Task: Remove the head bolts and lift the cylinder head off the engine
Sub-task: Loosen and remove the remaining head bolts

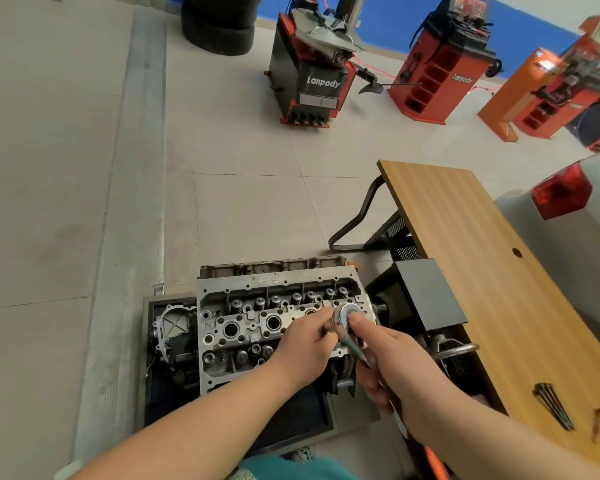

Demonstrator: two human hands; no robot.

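Our right hand (pixel 388 355) grips the handle of a chrome ratchet wrench (pixel 349 323), thumb pressed on its round head, while our left hand (pixel 305 344) pinches something dark just under that head; we cannot tell what. The cylinder head (pixel 250 327) sits on the engine (pixel 174 334) on the floor (pixel 84 202), directly below both hands. Removed head bolts (pixel 553 405) lie on the wooden table (pixel 465 237) to the right.
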